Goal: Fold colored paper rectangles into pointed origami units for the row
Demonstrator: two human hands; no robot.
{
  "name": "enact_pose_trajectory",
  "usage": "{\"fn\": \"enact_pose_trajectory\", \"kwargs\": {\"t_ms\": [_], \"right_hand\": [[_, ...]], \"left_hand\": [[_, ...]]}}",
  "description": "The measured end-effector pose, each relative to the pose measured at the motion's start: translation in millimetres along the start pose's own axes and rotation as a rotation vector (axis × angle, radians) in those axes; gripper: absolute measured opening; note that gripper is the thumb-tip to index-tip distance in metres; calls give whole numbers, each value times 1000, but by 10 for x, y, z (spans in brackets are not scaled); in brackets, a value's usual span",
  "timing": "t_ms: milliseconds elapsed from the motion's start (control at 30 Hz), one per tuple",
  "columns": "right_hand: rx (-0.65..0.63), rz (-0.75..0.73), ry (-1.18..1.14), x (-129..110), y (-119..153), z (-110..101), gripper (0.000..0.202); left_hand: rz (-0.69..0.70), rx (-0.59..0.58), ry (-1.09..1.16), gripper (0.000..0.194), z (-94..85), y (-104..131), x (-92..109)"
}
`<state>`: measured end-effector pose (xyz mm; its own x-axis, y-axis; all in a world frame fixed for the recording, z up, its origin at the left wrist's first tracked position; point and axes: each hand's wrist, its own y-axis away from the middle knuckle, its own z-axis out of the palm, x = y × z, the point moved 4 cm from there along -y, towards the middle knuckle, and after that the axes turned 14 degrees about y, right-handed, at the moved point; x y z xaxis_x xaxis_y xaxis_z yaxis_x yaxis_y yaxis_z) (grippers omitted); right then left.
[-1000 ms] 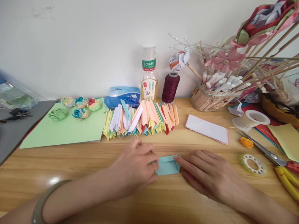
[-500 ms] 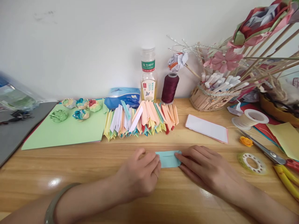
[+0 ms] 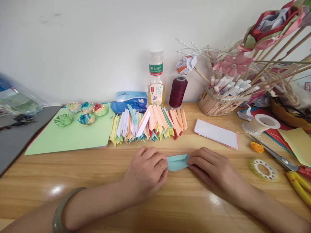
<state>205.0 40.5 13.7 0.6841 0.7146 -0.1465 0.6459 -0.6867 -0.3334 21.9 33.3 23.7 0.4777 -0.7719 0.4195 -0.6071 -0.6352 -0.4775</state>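
A piece of blue paper was held between the two hands, over the near-middle of the desk, in front of a row of folded strips. Its left end was gripped by the closed fingers of the left hand, its right end pinched by the fingertips of the right hand. The hands were set apart, with the paper stretched across the gap. A crease could be seen along its upper part; whether its underside was touched by the desk could not be told. A ring and a bangle were worn on the left side.

The strips were backed by a tissue pack, a bottle and a maroon thread cone. To the left, five paper rosettes were seen on a green sheet. Beyond the right hand, white slips were stacked, and farther right were placed a tape roll, an orange flower, scissors and a spool. Pens were held in a basket.
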Motion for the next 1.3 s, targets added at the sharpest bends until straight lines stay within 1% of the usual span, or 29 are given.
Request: {"fn": "enact_pose_trajectory", "kwargs": {"t_ms": [233,367,533,667,767,867,967,1067,1300], "right_hand": [[-111,128,-148,77,-1,47,13],[-120,182,-157,87,-7,60,11],[-158,243,-156,58,-36,52,15],[-177,254,-117,7,-68,35,17],[-148,236,-101,-26,-78,27,20],[-121,251,-99,-32,-71,33,20],[-98,269,-79,-34,-70,37,17],[-86,256,-66,-47,-77,38,18],[-65,216,11,-74,-79,60,23]], "left_hand": [[-233,-18,209,11,1,10,-78],[-324,-34,260,9,2,-15,-104],[-426,-47,305,11,11,-58,-138],[-437,-53,287,12,12,-65,-135],[-412,-29,272,12,10,-62,-137],[-397,-3,271,13,16,-59,-151],[-386,4,257,12,26,-59,-159],[-375,10,244,12,28,-63,-156],[-404,-32,246,12,27,-73,-158]]}}
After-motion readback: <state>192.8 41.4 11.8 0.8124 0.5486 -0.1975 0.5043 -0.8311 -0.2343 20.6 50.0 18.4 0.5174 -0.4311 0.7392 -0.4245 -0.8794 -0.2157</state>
